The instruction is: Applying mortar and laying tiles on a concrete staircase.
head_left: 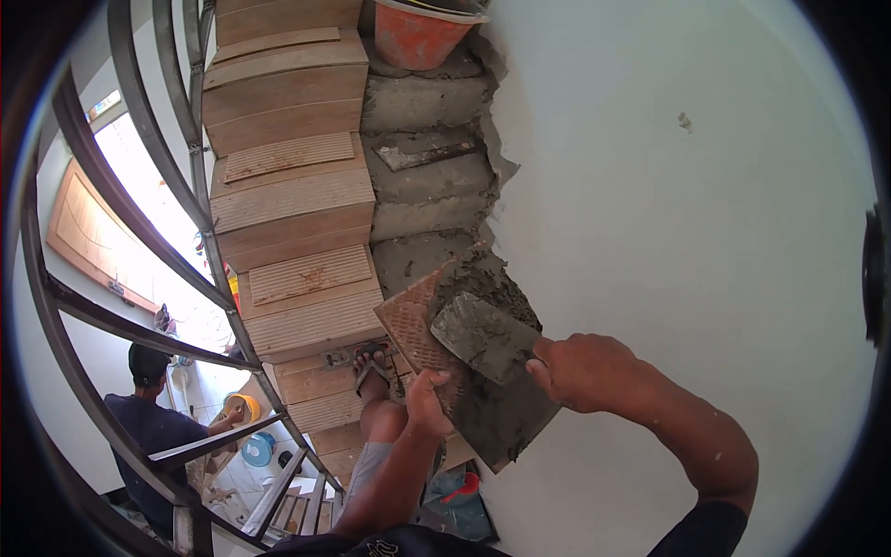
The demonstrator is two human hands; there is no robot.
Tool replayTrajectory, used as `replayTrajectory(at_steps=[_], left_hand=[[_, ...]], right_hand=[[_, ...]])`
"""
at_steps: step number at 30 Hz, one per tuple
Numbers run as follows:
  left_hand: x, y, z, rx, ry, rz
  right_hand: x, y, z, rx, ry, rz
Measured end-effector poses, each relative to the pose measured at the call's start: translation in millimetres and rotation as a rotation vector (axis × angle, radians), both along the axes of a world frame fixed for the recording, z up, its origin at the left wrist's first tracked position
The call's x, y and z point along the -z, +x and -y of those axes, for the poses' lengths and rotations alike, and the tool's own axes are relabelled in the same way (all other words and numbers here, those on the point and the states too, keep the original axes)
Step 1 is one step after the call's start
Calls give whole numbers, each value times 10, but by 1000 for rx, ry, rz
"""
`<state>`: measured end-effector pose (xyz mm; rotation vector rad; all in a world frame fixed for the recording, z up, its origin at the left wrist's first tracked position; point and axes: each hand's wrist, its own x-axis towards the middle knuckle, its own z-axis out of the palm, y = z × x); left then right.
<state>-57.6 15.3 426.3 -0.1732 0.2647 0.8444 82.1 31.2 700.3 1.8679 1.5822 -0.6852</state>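
Near the wall [650,213], our left hand [427,404] grips the tile [411,323] while our right hand [589,371] clasps the trowel [483,336] over it, so tilting or pressing too hard could spill wet mortar [510,418].

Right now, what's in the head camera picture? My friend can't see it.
A person's left hand holds a tile smeared with grey mortar, while the fingers of the right hand grip a trowel on it. A partly tiled staircase runs beside a white wall.
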Motion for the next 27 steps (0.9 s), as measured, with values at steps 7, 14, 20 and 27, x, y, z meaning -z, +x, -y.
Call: replayTrajectory(at_steps=[7,14,20,27], left_hand=[[-150,9,-9,-7,-19,86],[61,34,10,26,-32,111],[139,116,74,-20,-53,8],[99,139,97,-2,-63,-5]], right_hand=[[104,8,141,55,4,-3],[158,158,443,213,109,-235],[1,383,836,915,205,-535],[629,293,999,1065,295,-876]])
